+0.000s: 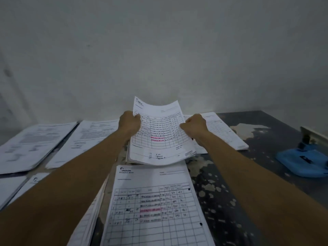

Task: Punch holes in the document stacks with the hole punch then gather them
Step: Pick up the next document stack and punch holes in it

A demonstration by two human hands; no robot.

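Observation:
A stack of printed table forms point(159, 137) is held up off the table at the centre, its top edge tilted toward the wall. My left hand point(129, 124) grips its left edge and my right hand point(194, 126) grips its right edge. Below it, close to me, lies another form stack point(156, 206) with two punched holes along its right edge. The blue hole punch point(303, 159) sits on the table at the far right, away from both hands.
More document stacks lie on the dark, paint-worn table point(221, 192): two at the left point(32, 144) point(85, 141), one behind my right hand point(225, 132), others at the near left point(16, 187). A plain wall point(159, 50) rises right behind the table.

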